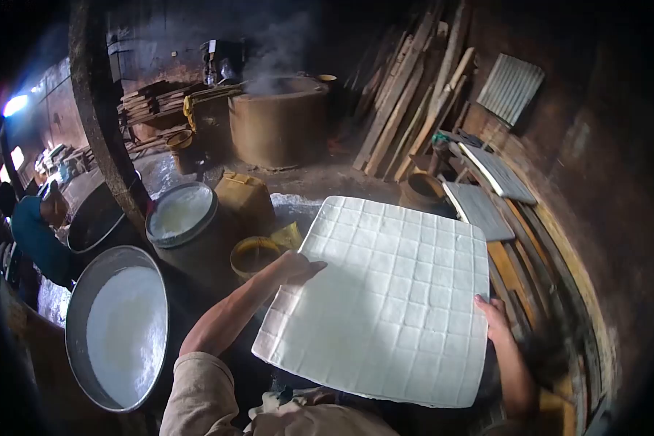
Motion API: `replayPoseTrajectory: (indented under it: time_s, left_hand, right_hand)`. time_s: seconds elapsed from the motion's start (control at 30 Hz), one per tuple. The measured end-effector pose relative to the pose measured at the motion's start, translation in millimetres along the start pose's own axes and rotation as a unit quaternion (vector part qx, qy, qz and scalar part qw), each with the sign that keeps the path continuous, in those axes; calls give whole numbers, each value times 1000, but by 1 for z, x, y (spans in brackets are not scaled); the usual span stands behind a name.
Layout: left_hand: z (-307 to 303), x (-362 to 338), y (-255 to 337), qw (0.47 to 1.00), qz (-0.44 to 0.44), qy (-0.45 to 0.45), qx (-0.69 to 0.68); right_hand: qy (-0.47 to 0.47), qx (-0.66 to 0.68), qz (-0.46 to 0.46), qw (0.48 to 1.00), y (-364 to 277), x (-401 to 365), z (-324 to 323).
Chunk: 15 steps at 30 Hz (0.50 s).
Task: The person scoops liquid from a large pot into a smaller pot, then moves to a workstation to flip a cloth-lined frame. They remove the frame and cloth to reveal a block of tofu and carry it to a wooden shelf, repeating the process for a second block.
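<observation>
Gripping a big white sheet (385, 305) w/ a grid of ridges, both hands had it tilted up at the near centre of the scene, just ahead of the body. L hand (298, 267) pinched the sheet's L edge, thumb on top; the fingers underneath were hidden, so couldn't tell their exact pose. R hand (494, 318) pinched the R edge, thumb on the rim, fingers mostly out of sight too.

Near L stood a wide metal basin (77, 341) w/ white contents; farther back, a smaller rd. tub (189, 236), also w/ white stuff, a yellowish jerrycan (245, 203) & a yellow bucket (238, 265). Far centre, a lg. rd. vat (276, 131) steamed. Far R, long planks (414, 109) leaned together; on the R, two pale slabs (478, 211) lay on timbers. Far L, another person (40, 232) wore a blue-green top.
</observation>
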<state>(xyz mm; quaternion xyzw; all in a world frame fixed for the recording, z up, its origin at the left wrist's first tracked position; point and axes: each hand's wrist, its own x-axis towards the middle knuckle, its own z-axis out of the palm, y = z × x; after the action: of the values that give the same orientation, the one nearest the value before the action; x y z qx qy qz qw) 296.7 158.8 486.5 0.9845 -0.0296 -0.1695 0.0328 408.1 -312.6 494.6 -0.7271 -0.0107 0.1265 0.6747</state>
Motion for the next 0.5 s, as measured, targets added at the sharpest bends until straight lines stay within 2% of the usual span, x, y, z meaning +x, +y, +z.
replayPoseTrajectory:
  time_s: [0.13, 0.3, 0.33, 0.4, 0.47, 0.5]
  left_hand:
    - [-31, 49, -84, 999, -38, -29, -21]
    - [-46, 136, -189, 997, -81, -4, 1]
    - [-49, 154, -205, 986, -119, 35, -110]
    - [-66, 191, -242, 956, -167, 96, -222]
    - [-89, 231, -272, 846, -336, 100, -401]
    - [-86, 259, -298, 836, -343, 111, -413]
  right_hand:
    - [-39, -14, 8, 999, -33, 112, 59]
    - [-68, -39, -10, 997, -74, 253, 142]
    - [-86, -43, -25, 995, -77, 289, 155]
    - [-130, -48, -80, 987, -91, 360, 190]
    - [-151, -42, -77, 985, -99, 440, 223]
    - [-156, -34, -60, 985, -106, 480, 237]
